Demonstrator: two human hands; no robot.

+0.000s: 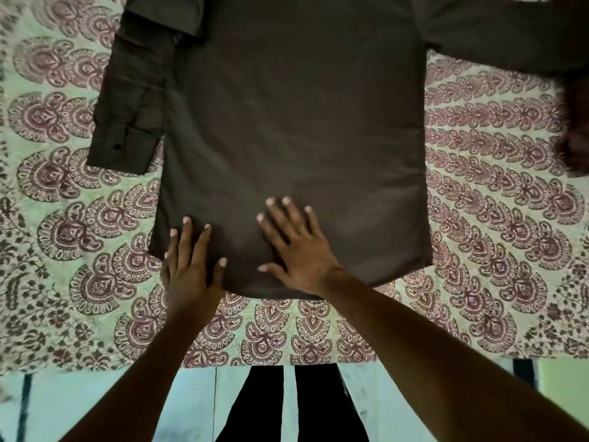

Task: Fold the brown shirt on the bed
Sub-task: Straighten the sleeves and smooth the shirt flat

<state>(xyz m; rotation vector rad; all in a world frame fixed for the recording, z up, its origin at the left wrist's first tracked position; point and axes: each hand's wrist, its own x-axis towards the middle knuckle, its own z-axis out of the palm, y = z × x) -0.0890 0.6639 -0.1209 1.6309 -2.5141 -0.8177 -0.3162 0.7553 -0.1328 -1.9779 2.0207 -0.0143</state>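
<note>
Head view: the bed (57,224) is covered by a pale sheet (478,250) printed with maroon paisley. At ten o'clock, one sleeve (134,97) of the brown shirt (296,116) is laid straight down beside the body, and a dark button is seen on its cuff (122,149). The shirt is spread flat across the middle of the bed. At seven o'clock of the shirt, the left hand (188,269) is pressed on the hem corner, its grip apart and its fingers straight. Just beside it, at six o'clock, the right hand (296,250) is laid flat on the cloth, its grip likewise apart. At one o'clock the other sleeve (497,36) is stretched outward. A dark red cloth (577,129) is seen at three o'clock.
</note>
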